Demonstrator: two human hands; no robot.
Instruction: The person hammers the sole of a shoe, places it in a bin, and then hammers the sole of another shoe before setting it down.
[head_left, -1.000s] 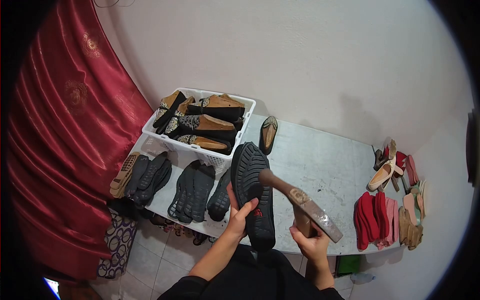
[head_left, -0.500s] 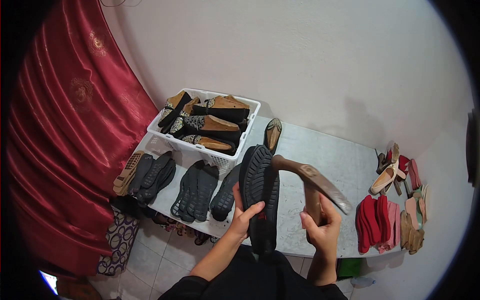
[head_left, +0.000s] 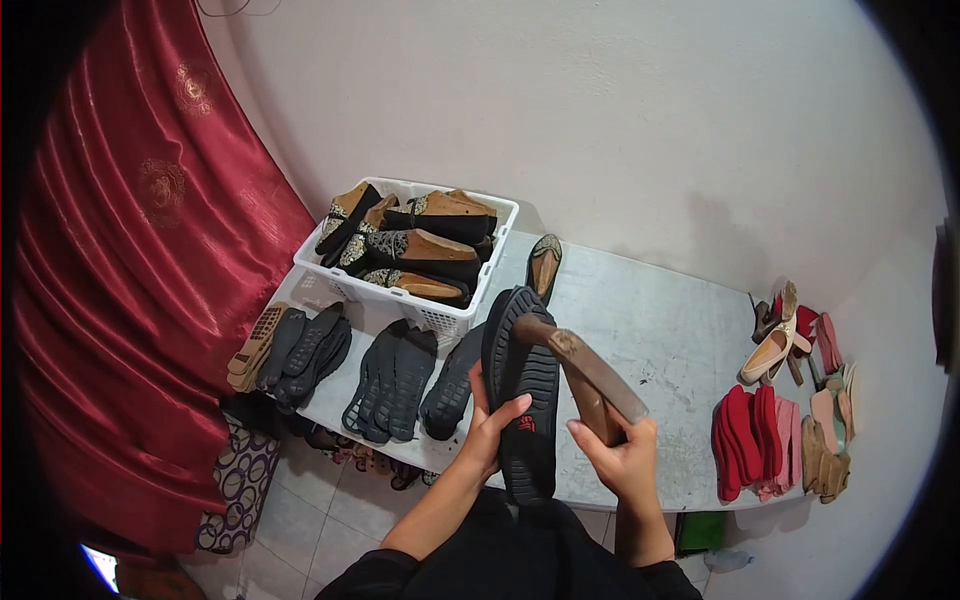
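Standing nearly on end above the near edge of the table, the black slip-on shoe with a ribbed rubber sole (head_left: 522,390) is held in the air between the two hands, its tread turned up toward the camera. Its long axis runs from the end nearest the person up and away to the far end, which leans a little to the left. That far end looks like the toe, though I cannot be sure.

The left hand (head_left: 490,430) clasps the shoe at its waist, fingers wrapped behind the left edge and thumb pressed on the tread beside a small red mark. It looks light and fairly flexible, with a grippy sole, so this narrow middle seems the surest place to hold it.

The right hand (head_left: 620,455) is closed round the handle of a worn brown hammer-like tool (head_left: 585,370). Its long head slants up to the left, and its rounded tip meets the sole near the far end.

Beneath lies the grey, scuffed table top (head_left: 650,320). On it at the left are rows of loose black rubber soles (head_left: 390,380) and a white plastic basket (head_left: 325,282) packed with black-and-tan shoes. A single patterned flat shoe (head_left: 543,262) lies just beyond the basket. At the right are a stack of red insoles (head_left: 740,430) and a cream heeled pump (head_left: 765,350). A red satin curtain (head_left: 130,280) hangs at the left.
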